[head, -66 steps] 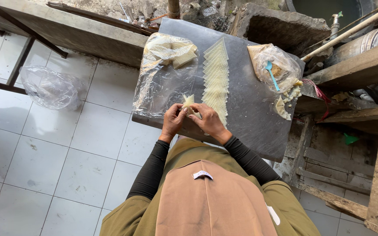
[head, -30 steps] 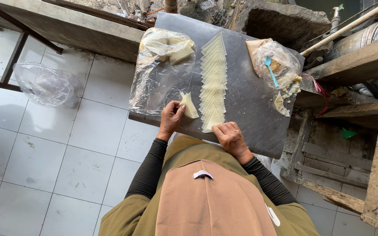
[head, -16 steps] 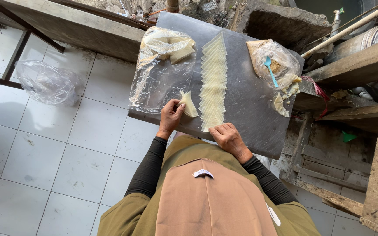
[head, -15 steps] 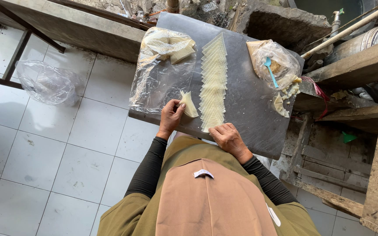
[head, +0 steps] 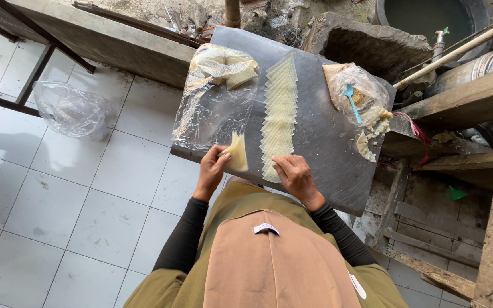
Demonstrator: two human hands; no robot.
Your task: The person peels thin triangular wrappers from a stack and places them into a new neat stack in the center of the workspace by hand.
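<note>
Setting: white tiled floor below, a grey metal board laid across rough wooden framing, seen from above the person's head.

Nearest: brown head covering and olive garment with black sleeves filled the lower frame.

Left hand: closed in a pinch on a pale folded wrapper, held at the near left edge of the board, its point upward.

Right hand: fingers spread fairly wide and flat, pressing on the near end of the wrapper row; it grasped nothing that could be seen.

Wrapper row: thin pale squares overlapped like shingles, running from the right hand away up the middle of the board.

Left of row: a clear plastic bag lay flat on the board, more pale wrappers bunched at its far end.

Right of row: a second clear bag holding filling and a light blue spoon; a few finished pieces lay just beside it at the board's edge.

Handling note: judged from the grip, the folded piece would keep its shape best with light fingertip pressure only — a hard squeeze would likely tear so thin a sheet. The flat right hand should hold the row steady so that one sheet lifts alone.

Far: crumpled plastic bag on the floor, stone block, pale pole — well apart from the hands.
</note>
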